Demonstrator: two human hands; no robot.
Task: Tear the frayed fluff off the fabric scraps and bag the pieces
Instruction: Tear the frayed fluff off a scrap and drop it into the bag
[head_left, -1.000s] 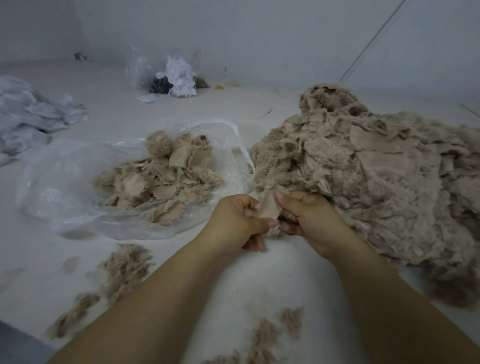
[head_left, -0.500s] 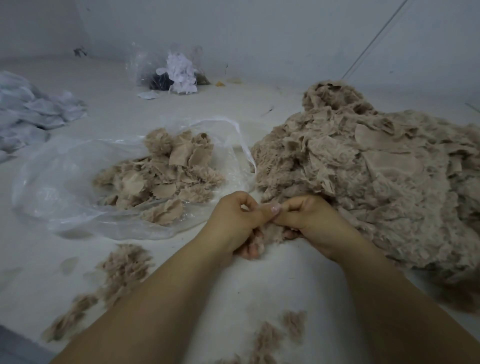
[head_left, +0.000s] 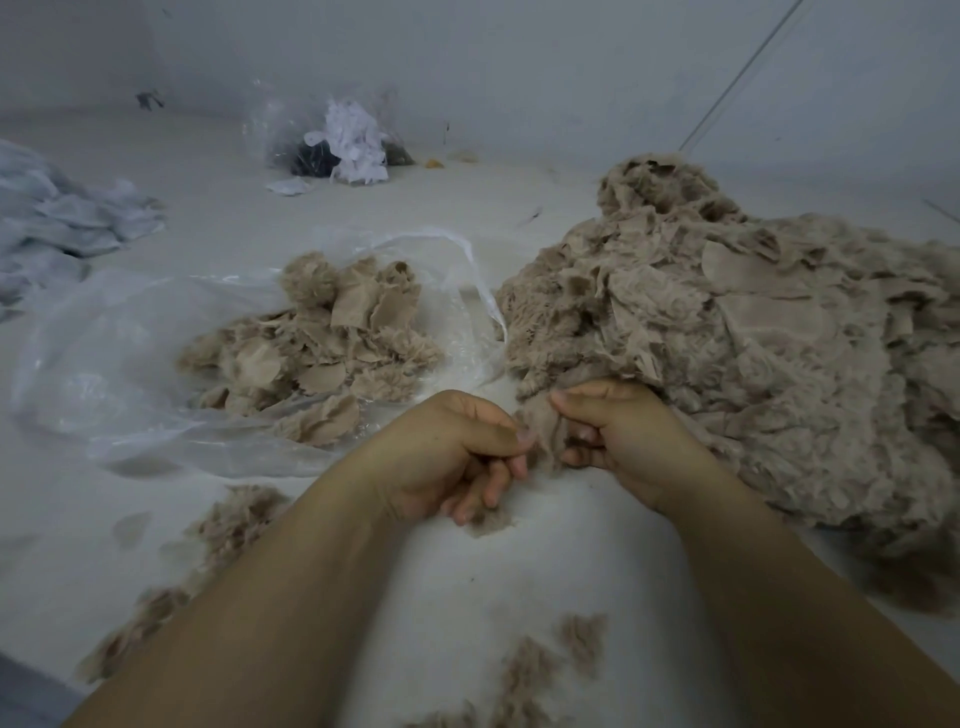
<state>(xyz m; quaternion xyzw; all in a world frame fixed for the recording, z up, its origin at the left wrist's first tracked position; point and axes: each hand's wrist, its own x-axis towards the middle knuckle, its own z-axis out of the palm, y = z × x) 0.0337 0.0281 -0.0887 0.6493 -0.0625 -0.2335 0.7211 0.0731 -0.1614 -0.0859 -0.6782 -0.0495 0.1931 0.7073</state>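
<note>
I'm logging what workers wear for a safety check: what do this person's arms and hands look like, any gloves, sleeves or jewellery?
Both forearms are bare up to the frame edge, with no sleeves in view. The left hand and right hand wear no gloves. No rings, watch or bracelets show on the visible fingers or wrists. The fingernails look short and unpainted.

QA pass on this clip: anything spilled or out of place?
Yes. Loose fluff lies scattered on the floor near the arms, outside the bag; probably torn-off waste. Both the left hand and right hand pinch a scrap.
</note>
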